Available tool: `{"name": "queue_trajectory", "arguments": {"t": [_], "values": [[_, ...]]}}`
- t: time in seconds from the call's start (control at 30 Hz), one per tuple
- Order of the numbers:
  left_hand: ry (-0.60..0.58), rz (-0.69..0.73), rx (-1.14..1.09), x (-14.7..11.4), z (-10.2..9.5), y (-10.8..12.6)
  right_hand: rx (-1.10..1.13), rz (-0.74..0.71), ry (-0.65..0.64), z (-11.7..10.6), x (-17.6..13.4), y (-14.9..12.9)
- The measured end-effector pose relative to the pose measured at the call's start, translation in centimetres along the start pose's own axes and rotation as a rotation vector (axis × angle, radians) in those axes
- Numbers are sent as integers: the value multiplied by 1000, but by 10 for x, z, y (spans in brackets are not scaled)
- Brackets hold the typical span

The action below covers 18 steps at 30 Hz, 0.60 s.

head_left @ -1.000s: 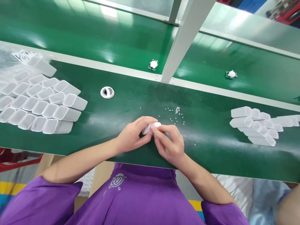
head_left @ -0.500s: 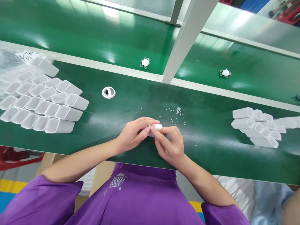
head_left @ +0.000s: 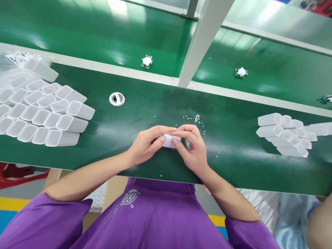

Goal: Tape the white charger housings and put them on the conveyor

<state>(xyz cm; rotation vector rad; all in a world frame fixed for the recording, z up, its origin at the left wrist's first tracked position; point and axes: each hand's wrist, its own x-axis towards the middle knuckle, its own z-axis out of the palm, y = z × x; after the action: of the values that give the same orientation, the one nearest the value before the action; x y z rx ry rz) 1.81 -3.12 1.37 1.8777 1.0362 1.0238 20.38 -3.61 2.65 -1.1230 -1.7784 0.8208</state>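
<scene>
Between both hands, above the front part of the green workbench, is a small white plastic housing (head_left: 170,141). My left hand (head_left: 147,143) grips its left end, thumb in front and fingers along the far side. From the right, my right hand (head_left: 191,147) pinches the other end with thumb and fingers. The fingers cover much of the housing, so its full shape is hidden. Just beyond the hands lie several tiny clear pieces (head_left: 197,118) scattered on the bench.
Stacked white rectangular tubes (head_left: 63,123) lie at the left, and a smaller stack of white tubes (head_left: 269,119) at the right. A white ring (head_left: 117,99) rests on the bench (head_left: 140,90). Behind a metal post (head_left: 199,41), small circuit boards with white domes (head_left: 147,61) sit on a green belt.
My right hand has shifted its grip, its fingers now over the housing's far side and its thumb in front. A tiny piece now shows near the bench's front edge. The view has shifted slightly.
</scene>
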Motion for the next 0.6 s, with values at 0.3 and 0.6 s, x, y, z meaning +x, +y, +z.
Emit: {"name": "queue_trajectory", "arguments": {"t": [0.3,0.6], "values": [[58,-215,45,10,-3,-7,-95,-141,-256,-19,8,6],[92,-272,-156,14,4,-14,-408,-408,-661,-5,-59,-15]]}}
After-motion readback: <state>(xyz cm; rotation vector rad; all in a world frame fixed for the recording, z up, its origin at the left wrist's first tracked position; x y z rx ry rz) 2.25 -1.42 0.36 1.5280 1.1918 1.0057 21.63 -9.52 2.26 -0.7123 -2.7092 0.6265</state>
